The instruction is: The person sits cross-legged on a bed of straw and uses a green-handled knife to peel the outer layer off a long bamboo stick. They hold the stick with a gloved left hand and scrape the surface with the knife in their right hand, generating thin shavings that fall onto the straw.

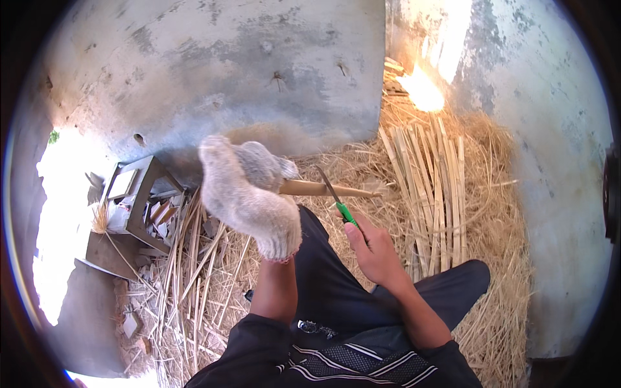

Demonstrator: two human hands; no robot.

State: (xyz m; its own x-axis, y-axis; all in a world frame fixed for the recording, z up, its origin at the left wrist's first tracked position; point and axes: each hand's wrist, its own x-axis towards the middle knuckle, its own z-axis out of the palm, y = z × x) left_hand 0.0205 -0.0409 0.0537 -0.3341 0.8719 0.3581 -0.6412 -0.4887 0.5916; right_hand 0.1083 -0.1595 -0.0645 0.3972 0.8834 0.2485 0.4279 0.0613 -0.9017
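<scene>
My left hand (240, 194) wears a thick greyish-white knitted glove and is closed round a pale bamboo stick (302, 188). The stick points to the right, and its thinner tip ends near the straw. Its other end is hidden by the glove. In my bare right hand (375, 253) is a knife (347, 212) with a green handle, the fingers wrapped round it. Its thin, dark, slightly curved blade crosses the stick around its middle; whether the edge bites into it I cannot tell.
Split bamboo strips (435, 194) lie side by side on shavings (498, 246) to the right. More thin strips (187, 284) lie at the left, beside a wooden box-like frame (139, 200) holding scraps. A wall (310, 64) stands close ahead. Bright light falls on the far right corner.
</scene>
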